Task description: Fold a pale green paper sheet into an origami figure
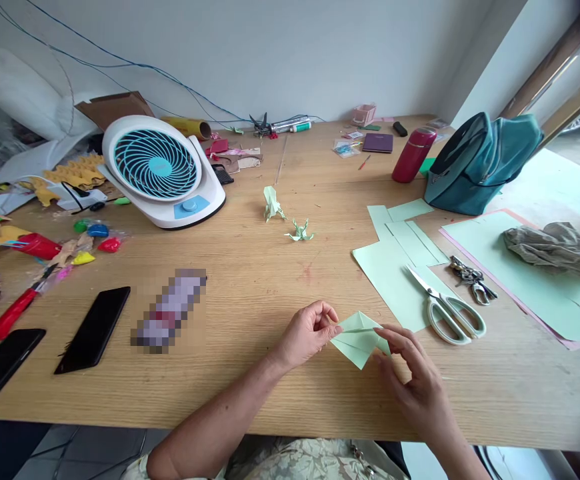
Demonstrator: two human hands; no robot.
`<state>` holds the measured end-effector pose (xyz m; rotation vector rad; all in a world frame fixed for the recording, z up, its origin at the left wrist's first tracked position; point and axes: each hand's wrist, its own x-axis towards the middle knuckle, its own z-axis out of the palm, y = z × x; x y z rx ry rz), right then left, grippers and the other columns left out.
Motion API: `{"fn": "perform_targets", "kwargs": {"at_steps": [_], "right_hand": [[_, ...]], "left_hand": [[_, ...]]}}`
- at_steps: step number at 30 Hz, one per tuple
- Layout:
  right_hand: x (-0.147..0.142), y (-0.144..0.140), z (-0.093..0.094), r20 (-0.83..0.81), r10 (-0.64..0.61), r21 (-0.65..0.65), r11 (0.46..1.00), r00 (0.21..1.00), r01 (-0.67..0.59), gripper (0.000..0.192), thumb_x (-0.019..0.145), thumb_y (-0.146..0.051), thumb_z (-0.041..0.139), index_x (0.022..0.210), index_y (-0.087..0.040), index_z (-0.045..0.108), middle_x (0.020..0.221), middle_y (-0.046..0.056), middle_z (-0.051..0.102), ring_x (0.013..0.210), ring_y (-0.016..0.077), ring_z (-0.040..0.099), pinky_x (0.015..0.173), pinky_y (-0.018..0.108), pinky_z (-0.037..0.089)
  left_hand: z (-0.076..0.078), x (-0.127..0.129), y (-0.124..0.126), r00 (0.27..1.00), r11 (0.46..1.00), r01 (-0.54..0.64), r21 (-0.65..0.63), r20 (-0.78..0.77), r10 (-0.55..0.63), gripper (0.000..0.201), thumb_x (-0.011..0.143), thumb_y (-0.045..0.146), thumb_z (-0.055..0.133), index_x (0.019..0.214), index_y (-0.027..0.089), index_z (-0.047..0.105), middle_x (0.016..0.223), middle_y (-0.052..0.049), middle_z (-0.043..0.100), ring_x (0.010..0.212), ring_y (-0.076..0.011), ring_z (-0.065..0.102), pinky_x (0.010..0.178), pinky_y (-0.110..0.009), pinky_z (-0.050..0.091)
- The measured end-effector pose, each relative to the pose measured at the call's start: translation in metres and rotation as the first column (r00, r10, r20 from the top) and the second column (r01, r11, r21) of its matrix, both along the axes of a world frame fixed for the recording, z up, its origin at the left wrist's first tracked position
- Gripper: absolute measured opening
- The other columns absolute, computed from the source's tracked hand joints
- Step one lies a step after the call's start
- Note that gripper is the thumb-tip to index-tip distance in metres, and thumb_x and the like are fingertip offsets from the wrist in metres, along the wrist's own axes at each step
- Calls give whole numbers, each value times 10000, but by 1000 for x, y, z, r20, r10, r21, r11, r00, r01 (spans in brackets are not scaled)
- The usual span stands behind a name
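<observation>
Folded pale-green paper near table's front edge, bare wood around it, left hand pinching its left corner, right hand fingertips gripping its right side, scissors just beside.

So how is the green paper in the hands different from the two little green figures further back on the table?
The folded paper is flat, kite-like and pinched by the left hand and right hand. The taller figure and the low figure are finished, stand up from the table and are untouched. All are pale green paper.
</observation>
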<state>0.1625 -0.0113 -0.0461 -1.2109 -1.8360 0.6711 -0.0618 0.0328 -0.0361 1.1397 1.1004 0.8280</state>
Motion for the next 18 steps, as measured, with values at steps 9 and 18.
{"fn": "perform_targets", "kwargs": {"at_steps": [9, 18], "right_hand": [[-7, 1, 2, 322, -82, 319, 948, 943, -26, 251, 910, -117, 590, 1128, -238, 619, 1303, 112, 550, 1018, 248, 560, 844, 428, 464], [-7, -6, 2, 485, 70, 262, 939, 872, -221, 206, 928, -90, 564, 1108, -173, 619, 1029, 85, 667, 844, 201, 542, 731, 360, 364]], "left_hand": [[-1, 0, -3, 996, 998, 65, -10, -53, -66, 314, 811, 441, 709, 804, 174, 544, 614, 61, 484, 482, -62, 403, 412, -167, 322], [12, -2, -22, 867, 960, 205, 190, -490, -89, 79, 882, 200, 661, 825, 187, 609, 694, 57, 604, 628, -87, 539, 590, -202, 383]]}}
